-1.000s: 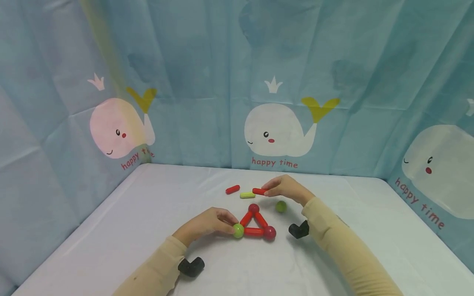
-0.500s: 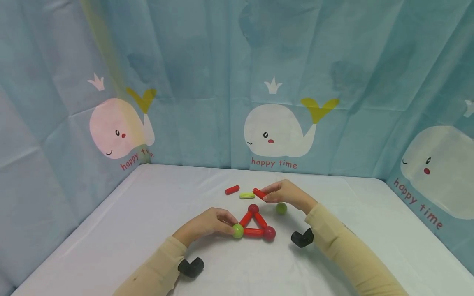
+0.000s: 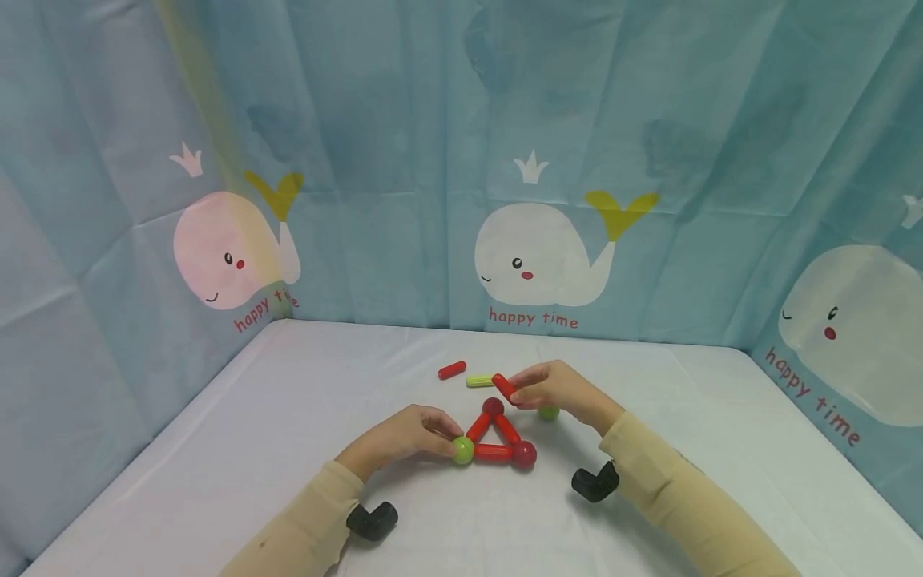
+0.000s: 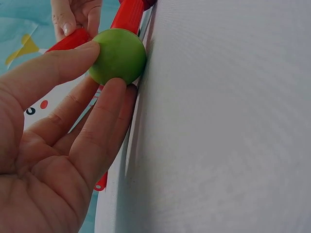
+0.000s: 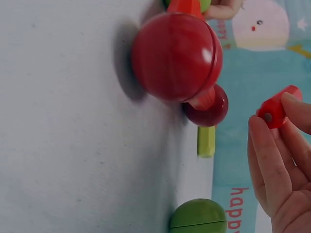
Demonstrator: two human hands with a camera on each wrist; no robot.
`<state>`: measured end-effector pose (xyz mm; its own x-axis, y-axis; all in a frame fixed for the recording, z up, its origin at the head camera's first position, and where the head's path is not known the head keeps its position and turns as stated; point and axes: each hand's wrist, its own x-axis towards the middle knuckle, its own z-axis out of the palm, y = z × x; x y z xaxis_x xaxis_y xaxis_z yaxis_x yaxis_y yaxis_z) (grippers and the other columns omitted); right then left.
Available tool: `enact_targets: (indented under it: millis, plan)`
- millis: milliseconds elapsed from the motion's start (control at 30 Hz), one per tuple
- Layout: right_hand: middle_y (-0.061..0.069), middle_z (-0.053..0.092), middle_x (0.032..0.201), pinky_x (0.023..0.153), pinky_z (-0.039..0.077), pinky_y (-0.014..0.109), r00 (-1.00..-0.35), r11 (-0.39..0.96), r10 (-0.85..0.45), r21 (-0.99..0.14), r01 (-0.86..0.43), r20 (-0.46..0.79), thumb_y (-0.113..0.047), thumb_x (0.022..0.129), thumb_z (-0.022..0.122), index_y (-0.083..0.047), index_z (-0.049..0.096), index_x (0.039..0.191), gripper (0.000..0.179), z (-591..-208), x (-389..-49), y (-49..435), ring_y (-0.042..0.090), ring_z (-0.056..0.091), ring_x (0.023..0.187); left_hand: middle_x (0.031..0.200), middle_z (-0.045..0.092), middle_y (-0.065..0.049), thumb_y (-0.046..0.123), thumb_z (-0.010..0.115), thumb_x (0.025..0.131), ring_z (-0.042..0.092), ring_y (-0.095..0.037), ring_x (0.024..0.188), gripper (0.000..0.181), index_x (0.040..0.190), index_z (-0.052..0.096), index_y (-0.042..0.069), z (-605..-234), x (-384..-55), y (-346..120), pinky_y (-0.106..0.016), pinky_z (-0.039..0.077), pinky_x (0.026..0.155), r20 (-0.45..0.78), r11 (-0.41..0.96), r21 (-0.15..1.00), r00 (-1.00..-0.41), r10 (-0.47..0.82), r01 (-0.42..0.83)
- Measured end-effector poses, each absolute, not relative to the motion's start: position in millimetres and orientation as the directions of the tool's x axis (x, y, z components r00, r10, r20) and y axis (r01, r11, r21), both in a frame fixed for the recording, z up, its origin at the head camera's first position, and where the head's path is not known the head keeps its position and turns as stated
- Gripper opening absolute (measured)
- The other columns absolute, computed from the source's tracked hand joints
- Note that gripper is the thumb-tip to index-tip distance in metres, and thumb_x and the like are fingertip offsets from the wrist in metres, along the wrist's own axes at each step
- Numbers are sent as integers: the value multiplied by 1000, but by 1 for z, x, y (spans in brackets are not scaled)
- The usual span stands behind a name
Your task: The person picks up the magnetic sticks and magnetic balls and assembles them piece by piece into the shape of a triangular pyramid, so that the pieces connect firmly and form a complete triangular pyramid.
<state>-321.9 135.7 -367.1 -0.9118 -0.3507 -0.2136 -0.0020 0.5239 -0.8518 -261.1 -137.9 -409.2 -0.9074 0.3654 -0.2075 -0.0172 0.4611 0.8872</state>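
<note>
On the table lies a triangle of red rods joined by balls at its corners. One corner is a green ball; the others are a far red ball and a near right red ball. My left hand pinches the green corner ball between thumb and fingers, plain in the left wrist view. Above and behind the far corner, my right hand pinches a loose red rod, held tilted off the table. A round grey spot shows on that rod's end in the right wrist view.
Behind the triangle lie a yellow-green rod and another red rod. A second green ball sits right of the triangle, partly covered by the right hand. A blue whale-print curtain stands behind the white table.
My right hand has come nearer and lower with the red rod, which has turned from level to tilted. The left hand and the triangle have stayed in place.
</note>
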Motion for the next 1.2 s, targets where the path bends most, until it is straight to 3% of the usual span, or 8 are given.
enact_targets:
  millis: [367,633,1200]
  plan:
    - [5,76,106,92,55,42,-894,508,-404,-860,-42,-195,-24,87,75,-8,71,119,36,-367,-306,143,18,73,93,107,72,1,20,78,83,60,-16,100,25,106,72,12,-406,-259,-137,-38,52,91,-210,481,877,-910,357,-14]
    - [9,74,112,93,57,38,-873,460,-449,-887,-41,-193,-21,88,74,-3,70,119,36,-371,-297,148,20,72,97,108,72,1,19,78,83,60,-16,101,25,106,73,12,-407,-260,-137,-40,51,92,-205,480,877,-910,359,-8]
    - [6,75,106,88,58,37,-895,502,-399,-864,-31,-199,-18,84,79,-4,73,112,31,-379,-283,144,15,70,93,108,72,0,19,78,83,60,-16,101,25,106,73,12,-408,-259,-137,-40,52,92,-201,475,880,-910,362,-6]
